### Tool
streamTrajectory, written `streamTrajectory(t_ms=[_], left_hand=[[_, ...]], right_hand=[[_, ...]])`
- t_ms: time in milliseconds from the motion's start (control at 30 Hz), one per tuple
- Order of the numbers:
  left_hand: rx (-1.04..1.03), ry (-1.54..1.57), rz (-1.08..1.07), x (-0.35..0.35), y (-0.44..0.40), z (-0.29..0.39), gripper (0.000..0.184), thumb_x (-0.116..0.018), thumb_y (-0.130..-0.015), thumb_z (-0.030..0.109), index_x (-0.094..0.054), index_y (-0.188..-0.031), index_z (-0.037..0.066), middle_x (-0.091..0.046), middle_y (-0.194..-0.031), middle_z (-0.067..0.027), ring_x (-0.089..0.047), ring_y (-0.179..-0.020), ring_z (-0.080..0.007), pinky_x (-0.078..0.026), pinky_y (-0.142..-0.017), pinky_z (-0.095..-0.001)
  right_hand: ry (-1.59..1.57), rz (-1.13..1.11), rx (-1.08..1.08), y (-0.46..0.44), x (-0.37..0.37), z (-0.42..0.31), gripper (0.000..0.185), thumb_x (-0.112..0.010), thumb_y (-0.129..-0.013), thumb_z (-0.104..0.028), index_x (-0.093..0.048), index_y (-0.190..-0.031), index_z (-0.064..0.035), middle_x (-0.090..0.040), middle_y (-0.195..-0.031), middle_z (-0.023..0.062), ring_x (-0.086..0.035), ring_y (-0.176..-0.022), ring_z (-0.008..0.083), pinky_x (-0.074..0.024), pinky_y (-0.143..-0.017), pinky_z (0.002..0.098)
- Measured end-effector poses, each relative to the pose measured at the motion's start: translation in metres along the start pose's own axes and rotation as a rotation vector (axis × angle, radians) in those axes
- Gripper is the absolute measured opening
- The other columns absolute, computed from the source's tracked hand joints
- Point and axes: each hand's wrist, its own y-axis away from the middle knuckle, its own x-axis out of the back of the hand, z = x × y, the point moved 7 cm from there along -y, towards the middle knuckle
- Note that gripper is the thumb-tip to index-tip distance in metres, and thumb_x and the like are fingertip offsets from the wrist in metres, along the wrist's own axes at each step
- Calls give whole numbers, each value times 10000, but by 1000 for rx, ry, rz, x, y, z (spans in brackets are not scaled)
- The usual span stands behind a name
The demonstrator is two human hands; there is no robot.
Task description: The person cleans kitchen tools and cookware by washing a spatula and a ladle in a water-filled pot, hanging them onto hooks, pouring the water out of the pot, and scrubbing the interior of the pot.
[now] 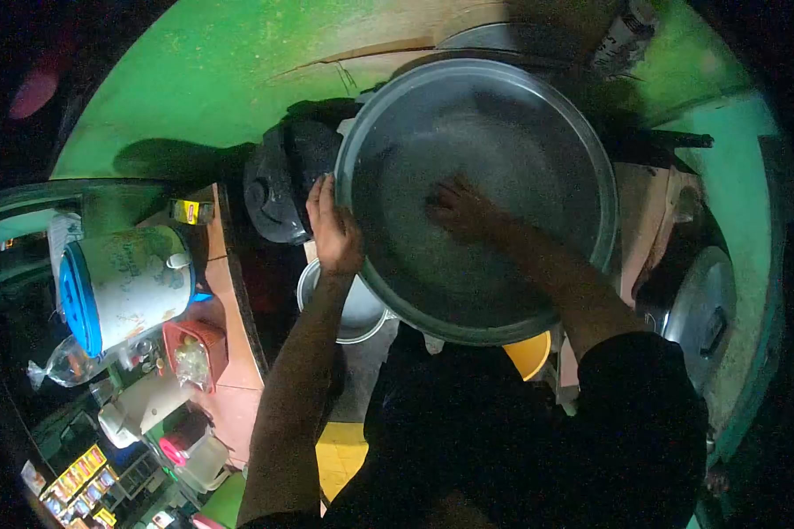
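A wide, round metal basin (538, 159) with a raised rim fills the middle of the view, its inside facing me. My left hand (333, 231) is at the basin's left rim, fingers along its outer side and the thumb hidden; it appears to steady the basin. Inside, my right hand (463, 212) rests against the dull grey bottom with its fingers somewhat apart and bent. Shade covers these fingers, and I make out nothing in them. Below the left rim, partly hidden by the basin, is a white pot (362, 309).
Left of the basin sits a dark lidded pot (278, 189). A counter on the left bears a white drink jug with a blue lid (128, 286) and a red basket (194, 353). A yellow bowl (529, 355) shows beneath the basin; a metal lid (701, 309) stands right.
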Motion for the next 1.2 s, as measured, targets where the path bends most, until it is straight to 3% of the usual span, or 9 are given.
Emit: streamTrajectory(t_ms=[67,167,367,433,567,733,900,1000,1200], left_hand=[[-16,13,5,3,2,5,506,-397,-883,43,-359,-1385,-4,-339,-1386,-280,-334,-1298,-429,-264,-1101,-476],[13,15,1,2,2,5,517,-397,-872,39,-357,-1386,-6,-337,-1388,-281,-335,-1298,-429,-266,-1100,-473],[2,6,2,0,1,0,513,-414,-879,54,-361,-1386,-3,-338,-1385,-283,-339,-1289,-435,-266,-1095,-479],[17,10,-7,-2,4,-4,498,-416,-892,64,-365,-1384,-2,-349,-1376,-285,-347,-1281,-435,-269,-1093,-481],[-144,-85,43,-7,5,-12,427,-420,-958,119,-388,-1364,-12,-418,-1329,-284,-379,-1258,-436,-308,-1067,-475],[-111,0,-8,3,0,12,467,-406,-976,212,-363,-1387,-5,-356,-1366,-285,-367,-1265,-435,-295,-1065,-478],[-107,-39,-8,1,4,0,459,-387,-984,213,-360,-1387,-6,-365,-1362,-275,-370,-1260,-435,-296,-1066,-470],[-116,-42,-16,1,0,8,441,-367,-988,189,-368,-1384,-6,-362,-1367,-271,-371,-1263,-425,-293,-1071,-467],[-7,-62,-17,0,0,0,425,-376,-980,144,-378,-1382,3,-373,-1361,-254,-379,-1269,-398,-296,-1078,-450]], right_hand=[[393,-213,276,-5,-26,-32,536,-408,-975,-383,-386,-1398,-54,-336,-1444,223,-339,-1296,454,-291,-1091,524],[136,554,-443,-14,4,-26,468,-456,-970,-280,-411,-1374,-49,-405,-1405,206,-391,-1276,421,-385,-1023,506],[-80,345,213,-118,35,-56,500,-547,-914,-129,-372,-1368,-12,-543,-1152,307,-508,-1176,367,-438,-938,467],[-497,1167,260,-100,65,-59,517,-522,-909,-117,-340,-1371,25,-516,-1171,332,-543,-1100,416,-445,-922,473],[91,1176,257,-81,-14,-159,588,-586,-867,-84,-328,-1385,14,-432,-1290,316,-511,-1113,487,-416,-970,503],[-808,79,438,12,-58,-111,522,-559,-897,-223,-411,-1388,-122,-441,-1350,201,-412,-1251,426,-302,-1085,488],[563,-47,611,5,-82,-49,438,-511,-921,-253,-500,-1317,-67,-452,-1359,191,-400,-1280,400,-307,-1087,510],[220,130,153,-50,-44,-12,438,-558,-882,-224,-528,-1286,-57,-527,-1285,185,-469,-1226,370,-316,-1087,482],[151,418,451,-51,-29,-41,473,-614,-810,-201,-562,-1271,-112,-539,-1269,204,-489,-1217,347,-325,-1063,498]])
